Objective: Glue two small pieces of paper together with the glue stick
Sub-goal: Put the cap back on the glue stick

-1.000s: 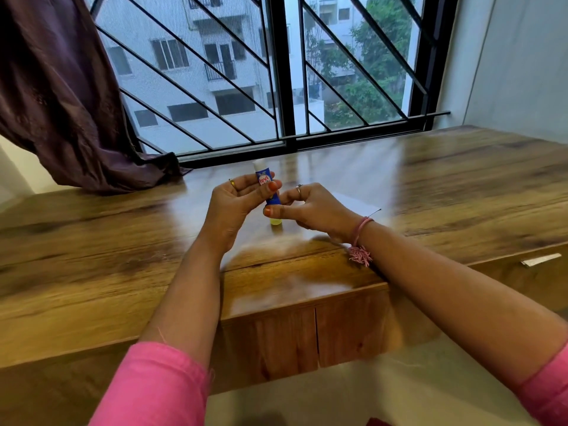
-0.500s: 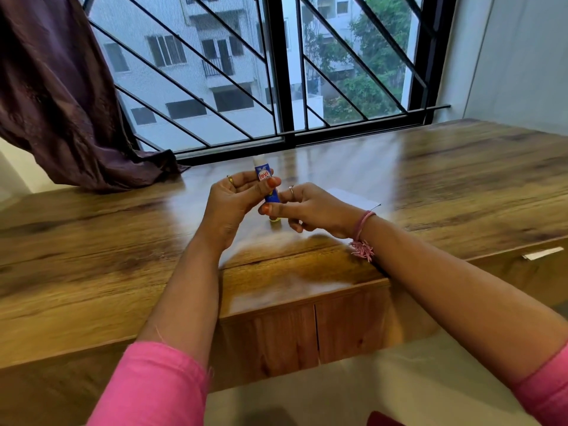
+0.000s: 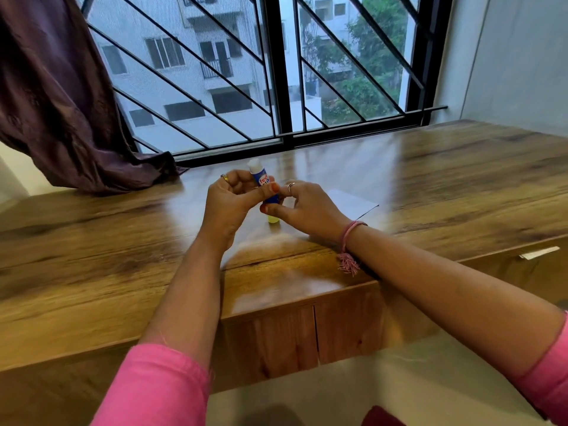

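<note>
Both hands have kept almost the same hold since the earlier frames; the glue stick (image 3: 265, 186) has tilted only a little, and the view has shifted slightly, so the window sits lower in the picture.

The left hand (image 3: 232, 204) pinches the blue body of the stick between thumb and curled fingers, the thumb with its orange-red nail lying across the label. The right hand (image 3: 302, 207) closes thumb and fingertips on the lower, yellow end of the stick (image 3: 273, 218), just above the wooden table (image 3: 92, 241); whether that end touches the wood cannot be told.

On the label, red letters on a white patch read "fevi" and below them part of a second word, the rest being hidden under the thumb. The stick is a short round tube, dark blue in the middle, with a white tip (image 3: 254, 165) pointing up and away toward the window, and a pale yellow-green base. It leans with its top to the left and far.

A sheet of paper (image 3: 353, 201) lies flat on the table just to the right of the right hand, pale and shiny with reflected light, one corner showing a dark edge. A ring shows on a finger of each hand, and a pink thread bracelet (image 3: 349, 241) with a tassel circles the right wrist. Both sleeves are pink. A purple curtain (image 3: 61, 103) hangs at far left, its hem resting on the table.
</note>
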